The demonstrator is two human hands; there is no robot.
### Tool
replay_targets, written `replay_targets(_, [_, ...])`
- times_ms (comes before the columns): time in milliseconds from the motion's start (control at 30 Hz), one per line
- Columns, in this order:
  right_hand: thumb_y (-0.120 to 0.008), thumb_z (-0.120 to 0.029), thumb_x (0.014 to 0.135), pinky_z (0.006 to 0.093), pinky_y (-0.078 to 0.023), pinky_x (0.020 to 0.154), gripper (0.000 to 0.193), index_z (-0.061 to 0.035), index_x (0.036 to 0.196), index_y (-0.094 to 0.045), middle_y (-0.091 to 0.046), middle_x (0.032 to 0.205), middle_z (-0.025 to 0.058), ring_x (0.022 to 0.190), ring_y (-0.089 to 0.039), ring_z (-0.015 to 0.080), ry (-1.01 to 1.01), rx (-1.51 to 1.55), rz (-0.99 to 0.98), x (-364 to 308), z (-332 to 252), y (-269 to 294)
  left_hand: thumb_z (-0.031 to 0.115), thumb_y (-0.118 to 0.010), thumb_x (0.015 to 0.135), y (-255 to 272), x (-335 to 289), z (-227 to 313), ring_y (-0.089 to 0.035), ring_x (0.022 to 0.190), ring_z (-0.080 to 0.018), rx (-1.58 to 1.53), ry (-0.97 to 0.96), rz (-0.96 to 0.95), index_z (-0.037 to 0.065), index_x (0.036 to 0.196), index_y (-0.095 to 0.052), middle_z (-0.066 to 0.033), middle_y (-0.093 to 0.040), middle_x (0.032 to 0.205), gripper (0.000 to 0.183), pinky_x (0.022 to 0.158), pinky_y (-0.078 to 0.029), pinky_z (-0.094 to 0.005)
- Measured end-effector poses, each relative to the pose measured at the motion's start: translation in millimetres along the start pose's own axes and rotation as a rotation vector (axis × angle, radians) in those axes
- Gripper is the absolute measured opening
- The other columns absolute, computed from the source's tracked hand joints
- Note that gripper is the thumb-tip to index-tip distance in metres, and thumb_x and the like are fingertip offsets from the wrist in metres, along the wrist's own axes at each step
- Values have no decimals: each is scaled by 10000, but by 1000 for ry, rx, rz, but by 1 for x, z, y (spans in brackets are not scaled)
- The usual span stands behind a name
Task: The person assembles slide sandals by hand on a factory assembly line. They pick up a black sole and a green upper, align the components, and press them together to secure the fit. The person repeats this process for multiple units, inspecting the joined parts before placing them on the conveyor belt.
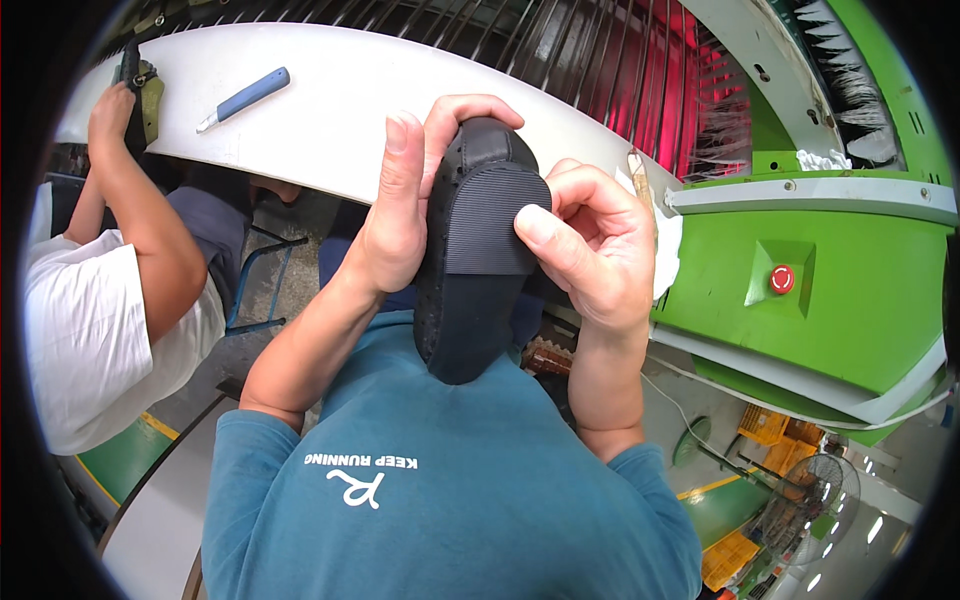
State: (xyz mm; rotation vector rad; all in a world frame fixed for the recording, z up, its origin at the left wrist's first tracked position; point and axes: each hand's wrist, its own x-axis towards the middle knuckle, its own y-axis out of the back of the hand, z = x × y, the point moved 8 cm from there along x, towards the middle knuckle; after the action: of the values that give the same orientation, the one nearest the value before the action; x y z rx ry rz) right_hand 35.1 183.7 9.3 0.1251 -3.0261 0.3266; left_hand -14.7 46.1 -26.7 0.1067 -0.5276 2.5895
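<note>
While our half-curled left hand (398,222) is cradling a black shoe (482,148), our right hand (605,258) is pinching it at the ribbed patch (486,232), seemingly angling the sole (468,318) toward us.

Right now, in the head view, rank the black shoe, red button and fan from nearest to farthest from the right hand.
1. Black shoe: just left of the right hand, against its thumb.
2. Red button: to the right, on the green machine.
3. Fan: lower right, in the background.
</note>
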Motion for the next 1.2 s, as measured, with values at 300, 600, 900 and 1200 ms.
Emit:
replay_targets(300, [-835,5,958,209,-482,727,106,15,993,-735,-650,919,5,784,-596,42,12,18,12,-5,4,6,753,-86,1121,-1,-1,-1,-610,1069,-155,-16,-59,-82,38,1444,-545,-82,-639,1137,909,1000,-480,-334])
replay_targets(600, [-866,1,926,214,-446,686,125,-9,955,-744,-643,882,-6,749,-559,34,77,-61,9,-9,-5,-4,739,-679,842,3,-6,10,-631,978,-184,136,-70,-78,29,1491,-470,-118,-601,1094,985,883,-505,-343])
replay_targets(900, [-880,-2,895,216,-431,656,140,-20,935,-747,-655,882,2,729,-552,31,82,-87,25,-14,-13,-7,699,-690,826,3,-9,18,-622,983,-195,161,-39,-83,31,1477,-469,-141,-577,1120,959,876,-509,-358])
replay_targets(1200, [-928,-2,876,204,-523,647,218,4,1017,-762,-707,920,40,751,-650,39,221,-248,130,-19,-20,-19,760,-691,817,13,-13,8,-611,992,-229,69,-68,-33,23,1434,-479,-166,-555,1161,985,867,-521,-391])
